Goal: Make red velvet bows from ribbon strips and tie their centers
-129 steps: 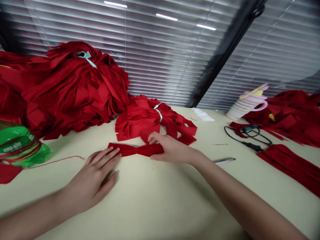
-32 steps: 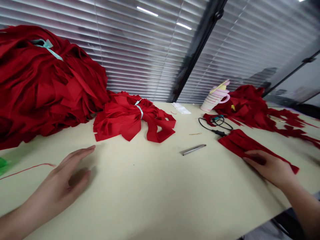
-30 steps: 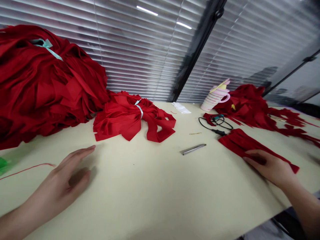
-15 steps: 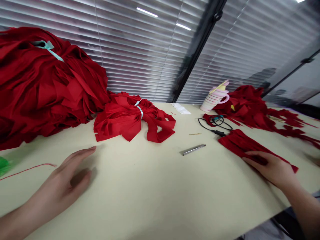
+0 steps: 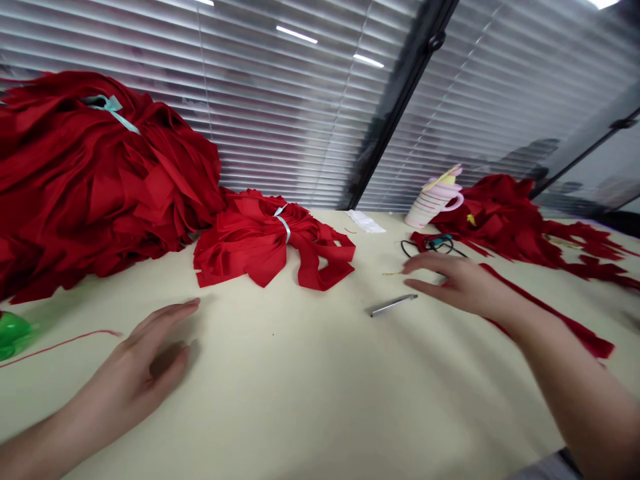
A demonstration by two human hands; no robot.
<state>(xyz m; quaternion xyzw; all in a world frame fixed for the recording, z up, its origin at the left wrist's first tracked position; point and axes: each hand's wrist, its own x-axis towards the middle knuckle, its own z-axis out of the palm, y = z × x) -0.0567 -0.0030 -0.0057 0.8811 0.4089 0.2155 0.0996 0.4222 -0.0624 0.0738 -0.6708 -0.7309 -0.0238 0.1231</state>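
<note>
On the left of the table (image 5: 300, 393), my left hand (image 5: 143, 370) rests with its thumb and fingers apart, holding nothing. A red thread (image 5: 75, 338) lies just beside it. My right hand (image 5: 457, 283) hovers above the table, thumb apart from the fingers and nothing seen between them. Below its fingertips is a silver pen-like stick (image 5: 394, 305). A thin yellowish strip (image 5: 391, 273) lies by the index fingertip. Partly hidden behind the right hand and forearm is a folded stack of red cloth (image 5: 565, 317).
A big heap of red cloth strips (image 5: 100, 187) and a smaller tied bundle (image 5: 245, 237) stand at left. Further right are a white paper (image 5: 366, 221), a striped cup (image 5: 427, 207), a black cable (image 5: 407, 248) and more red cloth (image 5: 500, 210). A green object (image 5: 13, 330) sits at far left.
My right hand has let go of the red cloth stack and moved left and away from me, over beside the silver stick. My left hand has hardly moved; the view has shifted slightly.
</note>
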